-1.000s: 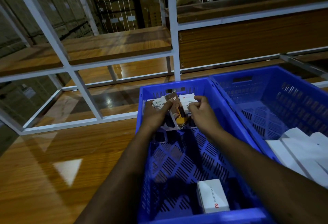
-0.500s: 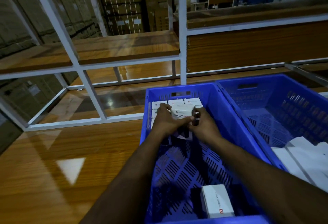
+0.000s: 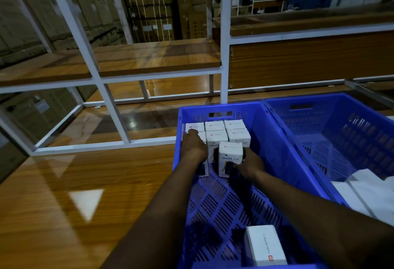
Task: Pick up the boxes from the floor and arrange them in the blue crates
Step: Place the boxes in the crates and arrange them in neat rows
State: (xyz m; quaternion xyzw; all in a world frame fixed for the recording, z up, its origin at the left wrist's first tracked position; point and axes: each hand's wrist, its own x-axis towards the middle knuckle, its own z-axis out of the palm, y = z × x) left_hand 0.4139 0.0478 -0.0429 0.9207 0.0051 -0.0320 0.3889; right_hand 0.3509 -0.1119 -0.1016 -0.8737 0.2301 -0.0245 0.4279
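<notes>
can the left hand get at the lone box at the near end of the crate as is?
Probably yes. The left hand rests on the stacked boxes holding nothing, and only bare crate floor separates it from the lone box.

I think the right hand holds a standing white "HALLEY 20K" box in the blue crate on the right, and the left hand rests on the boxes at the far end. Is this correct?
Not quite. The head view shows the right hand holding the "HALLEY 20K" box in the left blue crate, not the right blue crate. The rest holds: the left hand rests on the stacked boxes at the far end.
</notes>
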